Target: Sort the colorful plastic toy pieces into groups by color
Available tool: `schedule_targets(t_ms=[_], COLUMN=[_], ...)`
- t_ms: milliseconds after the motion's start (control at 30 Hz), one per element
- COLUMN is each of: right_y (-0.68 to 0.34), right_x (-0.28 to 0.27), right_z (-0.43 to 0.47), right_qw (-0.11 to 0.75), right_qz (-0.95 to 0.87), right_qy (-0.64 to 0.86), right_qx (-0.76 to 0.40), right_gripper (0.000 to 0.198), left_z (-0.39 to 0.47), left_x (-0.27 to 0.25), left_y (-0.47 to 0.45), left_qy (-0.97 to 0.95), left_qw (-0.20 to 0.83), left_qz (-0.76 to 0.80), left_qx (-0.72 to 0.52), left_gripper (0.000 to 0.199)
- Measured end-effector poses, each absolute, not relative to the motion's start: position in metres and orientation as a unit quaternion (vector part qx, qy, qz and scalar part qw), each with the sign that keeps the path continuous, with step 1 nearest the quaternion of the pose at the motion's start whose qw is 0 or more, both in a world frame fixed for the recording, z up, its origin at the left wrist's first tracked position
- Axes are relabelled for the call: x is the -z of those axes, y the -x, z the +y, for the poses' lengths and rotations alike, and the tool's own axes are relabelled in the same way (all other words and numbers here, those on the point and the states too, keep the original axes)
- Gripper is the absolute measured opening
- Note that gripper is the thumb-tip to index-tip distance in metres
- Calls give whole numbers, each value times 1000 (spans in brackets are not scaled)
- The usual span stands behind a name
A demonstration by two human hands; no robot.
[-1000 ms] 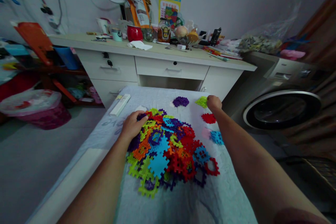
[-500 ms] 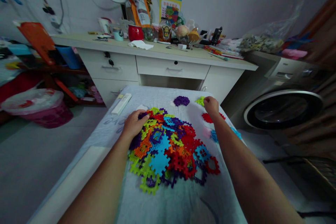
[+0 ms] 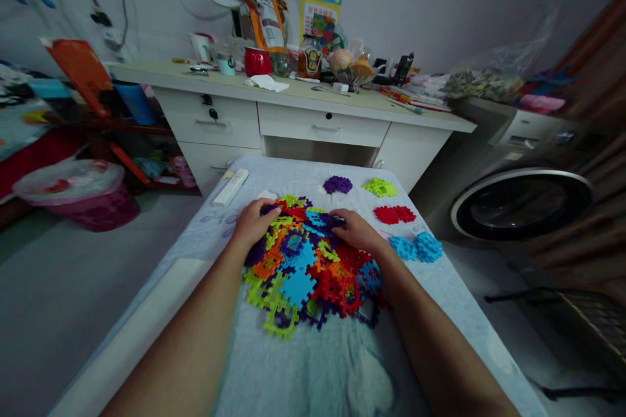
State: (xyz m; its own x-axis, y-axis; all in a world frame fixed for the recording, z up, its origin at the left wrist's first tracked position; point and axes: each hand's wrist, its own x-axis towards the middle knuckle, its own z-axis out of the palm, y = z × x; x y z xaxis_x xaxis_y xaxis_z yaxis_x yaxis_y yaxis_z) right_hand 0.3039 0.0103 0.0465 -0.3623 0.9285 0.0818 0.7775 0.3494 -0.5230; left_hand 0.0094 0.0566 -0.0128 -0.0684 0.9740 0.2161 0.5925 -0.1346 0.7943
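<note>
A heap of plastic gear-edged building pieces (image 3: 298, 287) in blue, red, purple, orange and lime lies on the cloth-covered table (image 3: 293, 378). My left hand (image 3: 253, 221) rests on the heap's far left side, thumb and fingers apart, with purple pieces beneath them. On the far right side, my right hand (image 3: 358, 229) reaches over purple and red pieces, its fingers stretched out and apart from the thumb. Beyond it are small single-colour piles: purple pieces (image 3: 337, 184), lime pieces (image 3: 380, 187), red pieces (image 3: 394, 214) and blue pieces (image 3: 427, 247). My fingertips are partly hidden among the pieces.
A long white box (image 3: 231, 187) lies at the table's far left. Behind stands a white desk (image 3: 323, 125) with jars, a red pot (image 3: 257, 62) and papers. A washing machine (image 3: 518, 195) is at right, a pink bin (image 3: 83, 195) at left.
My right hand has left the lime pile and moved left and nearer, onto the heap. The lime, red and blue piles are now uncovered. My left hand stays at the heap.
</note>
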Motion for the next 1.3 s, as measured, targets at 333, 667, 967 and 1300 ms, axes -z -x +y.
schedule_targets(t_ms=[333, 667, 967, 1300], right_y=[-309, -332, -336, -321], right_x=[-44, -59, -40, -34], right_z=[7, 5, 26, 97], right_qw=[210, 254, 429, 564], right_qz=[-791, -763, -558, -330], right_qy=[535, 524, 578, 630], right_qx=[-210, -281, -413, -419], right_gripper=[30, 14, 25, 27], left_z=[58, 55, 54, 54], left_x=[14, 11, 10, 10], left_y=[-10, -9, -9, -11], left_qy=[-638, -616, -587, -583], left_qw=[245, 201, 242, 258], left_qz=[604, 594, 585, 576], left_qx=[-409, -477, -505, -511], left_gripper=[35, 36, 41, 41])
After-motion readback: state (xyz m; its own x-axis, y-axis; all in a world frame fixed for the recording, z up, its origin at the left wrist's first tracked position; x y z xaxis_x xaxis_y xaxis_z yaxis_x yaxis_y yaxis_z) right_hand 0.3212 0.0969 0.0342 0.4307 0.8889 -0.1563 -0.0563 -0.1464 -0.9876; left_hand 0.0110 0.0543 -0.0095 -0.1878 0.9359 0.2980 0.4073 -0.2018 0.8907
